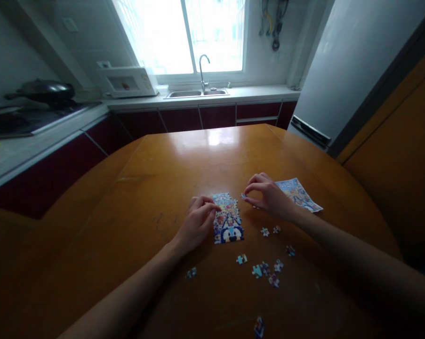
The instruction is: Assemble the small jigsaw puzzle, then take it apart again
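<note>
A partly assembled jigsaw puzzle [228, 221] lies flat on the wooden table, a blue dog-like face at its near end and an uneven right edge. My left hand [197, 219] rests at its left side, fingertips touching the puzzle and nothing visible in its grip. Just right of the puzzle's far end, my right hand [267, 195] pinches a small puzzle piece [244, 196] between thumb and index finger. Another piece is partly hidden below that hand. A colourful printed sheet [300, 194] lies partly behind my right hand and wrist.
Several loose pieces lie nearer me, among them a light blue piece [257, 270] and a lone piece [259, 326] close to the bottom edge. Left of them is another piece [191, 272]. Beyond the table [156, 165] stand a sink [184, 94], a microwave [127, 82] and a fridge [325, 70].
</note>
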{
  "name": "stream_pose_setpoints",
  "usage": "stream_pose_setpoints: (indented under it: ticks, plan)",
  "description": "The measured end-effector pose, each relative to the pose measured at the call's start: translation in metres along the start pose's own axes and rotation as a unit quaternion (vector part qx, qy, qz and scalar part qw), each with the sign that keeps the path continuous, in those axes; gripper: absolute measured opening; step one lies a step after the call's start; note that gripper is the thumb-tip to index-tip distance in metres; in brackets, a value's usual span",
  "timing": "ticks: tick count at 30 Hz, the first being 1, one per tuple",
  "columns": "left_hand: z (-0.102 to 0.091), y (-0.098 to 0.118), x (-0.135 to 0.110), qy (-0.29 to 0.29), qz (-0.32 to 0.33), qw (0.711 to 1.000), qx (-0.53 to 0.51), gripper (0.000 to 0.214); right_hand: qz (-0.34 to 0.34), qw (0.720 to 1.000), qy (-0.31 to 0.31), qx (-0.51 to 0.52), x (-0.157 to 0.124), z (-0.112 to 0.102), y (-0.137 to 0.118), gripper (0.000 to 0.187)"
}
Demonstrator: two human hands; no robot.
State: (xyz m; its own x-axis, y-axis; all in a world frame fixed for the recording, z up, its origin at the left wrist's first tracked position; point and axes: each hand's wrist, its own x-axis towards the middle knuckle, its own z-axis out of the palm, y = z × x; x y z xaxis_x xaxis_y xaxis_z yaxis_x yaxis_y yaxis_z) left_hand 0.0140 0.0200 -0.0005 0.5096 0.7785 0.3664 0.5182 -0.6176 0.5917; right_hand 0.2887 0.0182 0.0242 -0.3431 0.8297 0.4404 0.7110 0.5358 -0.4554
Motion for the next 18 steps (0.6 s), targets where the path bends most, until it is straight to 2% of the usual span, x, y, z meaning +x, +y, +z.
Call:
stream_pose_setpoints:
  ticks: [4,7,13,18]
  plan:
    - [0.0,0.001,-0.001,0.002,0.0,1.0,-0.001,0.023,0.007,1.0,-0.026,0.001,0.023,0.024,0.013,0.006]
    - [0.0,0.002,-0.002,0.002,-0.003,1.0,-0.006,0.022,0.008,0.999,-0.037,0.013,0.028,0.034,0.018,0.006]
    - [0.0,0.001,-0.002,-0.001,-0.003,1.0,-0.016,0.022,0.01,0.998,-0.057,0.013,0.026,0.028,0.025,0.004]
    - [0.0,0.0,-0.002,-0.002,-0.003,1.0,-0.016,0.022,-0.016,0.996,-0.084,-0.016,0.029,0.019,0.039,0.003]
